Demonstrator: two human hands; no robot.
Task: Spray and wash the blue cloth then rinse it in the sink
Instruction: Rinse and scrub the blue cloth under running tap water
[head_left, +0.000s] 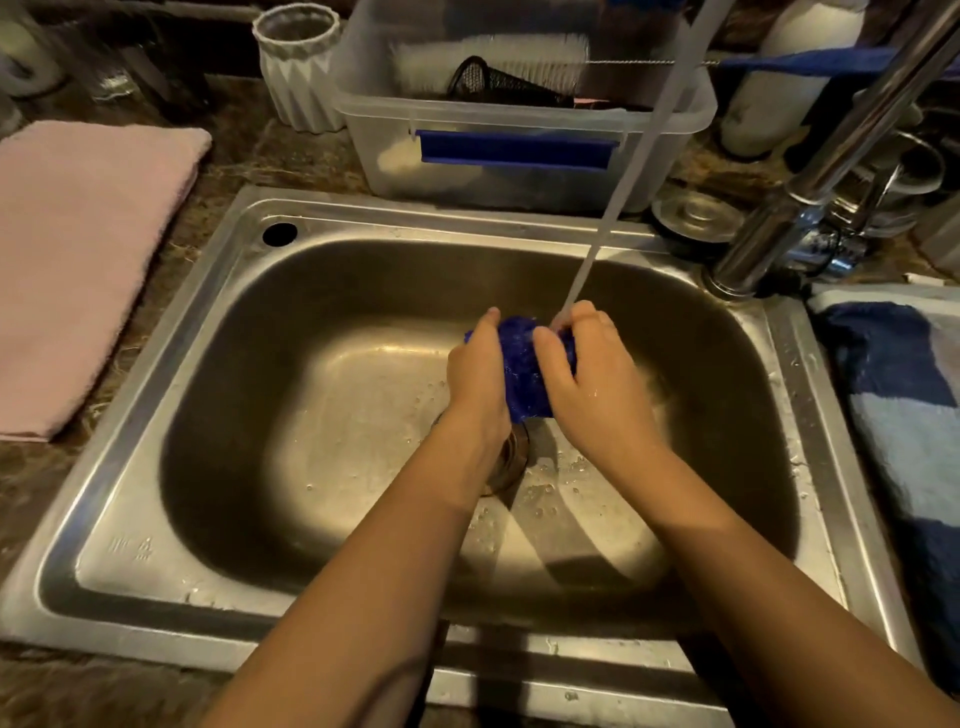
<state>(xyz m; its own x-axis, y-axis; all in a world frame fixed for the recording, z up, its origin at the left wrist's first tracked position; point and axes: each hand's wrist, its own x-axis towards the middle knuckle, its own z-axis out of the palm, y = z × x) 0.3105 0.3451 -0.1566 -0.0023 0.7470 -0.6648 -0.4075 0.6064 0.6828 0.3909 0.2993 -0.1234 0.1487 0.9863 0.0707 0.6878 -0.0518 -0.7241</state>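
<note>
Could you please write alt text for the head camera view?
Both hands, left hand and right hand, squeeze a bunched blue cloth under running tap water over a steel sink. A pink towel lies to the left.

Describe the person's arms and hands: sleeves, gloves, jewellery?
Both forearms are bare as far as the frame shows, with no sleeves visible. The left hand and right hand wear no gloves. No rings, watch or bracelets show. Water droplets sit on the right hand.

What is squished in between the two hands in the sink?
The blue cloth, bunched up. The left hand and right hand squeeze it from both sides under the running water, as the head view shows.
</note>
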